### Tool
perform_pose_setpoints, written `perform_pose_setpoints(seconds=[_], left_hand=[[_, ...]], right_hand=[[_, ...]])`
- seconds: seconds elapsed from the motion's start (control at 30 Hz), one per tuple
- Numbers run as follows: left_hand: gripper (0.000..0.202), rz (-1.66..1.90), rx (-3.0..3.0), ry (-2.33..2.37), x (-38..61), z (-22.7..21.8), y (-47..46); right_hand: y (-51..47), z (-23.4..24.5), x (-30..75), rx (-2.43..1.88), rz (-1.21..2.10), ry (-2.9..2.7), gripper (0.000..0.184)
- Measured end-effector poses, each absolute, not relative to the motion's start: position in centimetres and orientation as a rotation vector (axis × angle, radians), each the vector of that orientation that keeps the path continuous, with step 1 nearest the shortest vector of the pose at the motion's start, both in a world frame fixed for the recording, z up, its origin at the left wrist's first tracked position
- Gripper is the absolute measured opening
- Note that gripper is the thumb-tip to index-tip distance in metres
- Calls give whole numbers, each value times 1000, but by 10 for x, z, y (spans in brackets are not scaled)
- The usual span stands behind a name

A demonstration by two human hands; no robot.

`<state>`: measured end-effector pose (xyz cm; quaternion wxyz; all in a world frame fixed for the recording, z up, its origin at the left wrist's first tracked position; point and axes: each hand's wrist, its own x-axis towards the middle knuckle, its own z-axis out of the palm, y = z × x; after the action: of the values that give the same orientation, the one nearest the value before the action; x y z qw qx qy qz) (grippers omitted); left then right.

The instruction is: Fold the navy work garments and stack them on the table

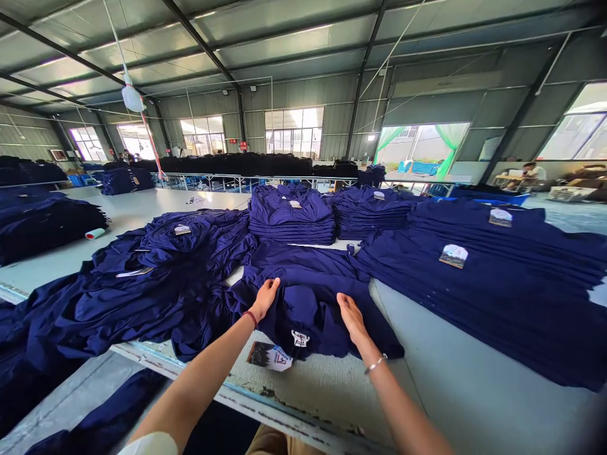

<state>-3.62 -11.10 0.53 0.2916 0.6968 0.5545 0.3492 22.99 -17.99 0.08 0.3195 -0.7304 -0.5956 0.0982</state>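
Left hand and right hand — both open, fingers extended — lie flat on a navy shirt, gripping nothing. A paper tag lies just below the left hand; folded shirt stacks stand ahead of both hands.

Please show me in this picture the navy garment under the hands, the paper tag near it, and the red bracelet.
Navy garment [308,316]: head view, on the cloth at its middle.
Paper tag [269,357]: head view, on its printed face.
Red bracelet [250,318]: head view, on the band, just behind the left hand [265,298].
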Motion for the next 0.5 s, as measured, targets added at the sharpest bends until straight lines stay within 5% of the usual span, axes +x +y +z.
perform_pose_setpoints(seconds=[0.17, 0.3, 0.4, 0.5], left_hand=[[53, 1047, 2243, 1163, -47, 14, -130], [66, 597, 2517, 951, -57, 26, -130], [54, 365, 2588, 1018, -59, 31, -129], [46, 553, 2573, 1207, -55, 37, -129]], right_hand=[[-201, 2, 218, -1779, 128, -1611, 57], [-205, 8, 207, -1766, 111, -2043, 42], [-199, 10, 211, -1930, 195, -2147, 42], [-192, 16, 223, -1984, 207, -2013, 33]])
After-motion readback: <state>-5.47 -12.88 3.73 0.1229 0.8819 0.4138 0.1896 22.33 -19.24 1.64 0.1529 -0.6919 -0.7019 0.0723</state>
